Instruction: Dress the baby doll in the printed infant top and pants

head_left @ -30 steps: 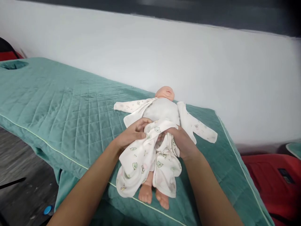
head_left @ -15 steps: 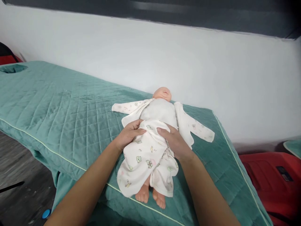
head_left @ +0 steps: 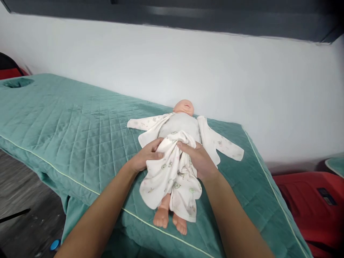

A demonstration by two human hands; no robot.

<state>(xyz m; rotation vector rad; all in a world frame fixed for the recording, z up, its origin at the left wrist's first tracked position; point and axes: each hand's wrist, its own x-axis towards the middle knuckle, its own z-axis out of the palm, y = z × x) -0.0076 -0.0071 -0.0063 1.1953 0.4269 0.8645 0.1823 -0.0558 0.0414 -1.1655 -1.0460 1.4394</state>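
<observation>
A baby doll [head_left: 184, 107] lies on its back on the green quilted table [head_left: 80, 125], head toward the wall, bare feet near the front edge. It wears white printed baby pants [head_left: 172, 179] over the legs and an open white printed shirt [head_left: 217, 141] with sleeves spread sideways. My left hand [head_left: 146, 156] grips the waistband of the pants on the doll's left side. My right hand [head_left: 197, 160] grips the waistband on the other side. The fabric is bunched up between both hands at the doll's belly.
A white wall runs right behind the table. A face hole [head_left: 17, 82] sits in the table's far left end. Red furniture [head_left: 309, 200] stands to the right, low down. A dark floor with a small blue round thing [head_left: 54, 245] lies at the lower left.
Both hands have pulled the waistband of the pants higher on the doll's belly and gathered the fabric. The pant legs rode up, so more of the doll's feet shows.
</observation>
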